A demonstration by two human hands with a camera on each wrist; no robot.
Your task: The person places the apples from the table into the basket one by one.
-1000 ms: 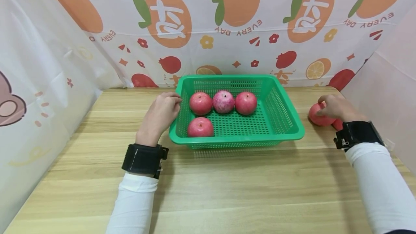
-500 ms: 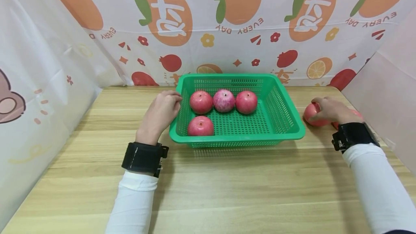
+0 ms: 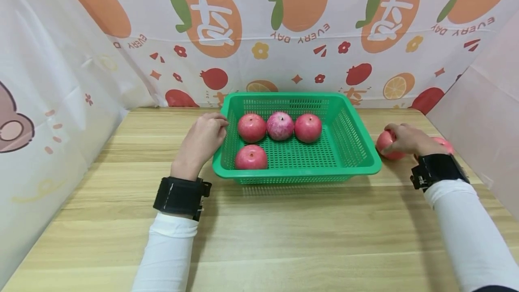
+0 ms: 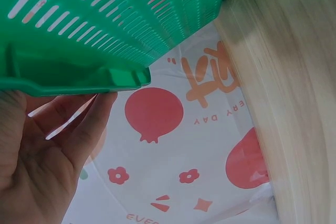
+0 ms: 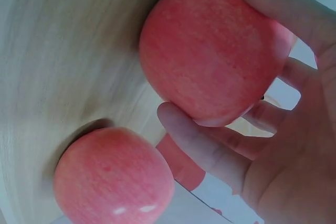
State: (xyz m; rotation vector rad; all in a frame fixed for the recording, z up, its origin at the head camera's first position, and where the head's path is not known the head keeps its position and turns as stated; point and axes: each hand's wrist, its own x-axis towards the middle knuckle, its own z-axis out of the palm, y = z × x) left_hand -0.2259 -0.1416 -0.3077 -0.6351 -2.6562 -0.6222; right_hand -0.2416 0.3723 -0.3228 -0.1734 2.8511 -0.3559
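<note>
In the head view, my left hand [image 3: 202, 141] is at the left rim of a green plastic basket [image 3: 300, 174]. The left wrist view shows its fingers [image 4: 86, 129] bent up against the basket's rim [image 4: 79, 85]. My right hand [image 3: 411, 140] grips a red apple [image 5: 215, 51], thumb on one side and fingers on the other. Whether this apple touches the table I cannot tell. Behind the right hand a second red apple [image 3: 443, 144] lies on the table, partly hidden by the wrist in the head view; it shows larger in the right wrist view.
Inside the basket, a red apple [image 3: 252, 128], a purplish striped apple [image 3: 280, 126] and another red apple [image 3: 308, 128] form a back row. One more red apple [image 3: 251, 157] lies at the front left. Printed cloth [image 3: 300, 66] borders the wooden table [image 3: 308, 229].
My right hand has moved a little left with the gripped apple, and the second apple behind it has come more into view. My left hand has stayed at the basket's rim.
</note>
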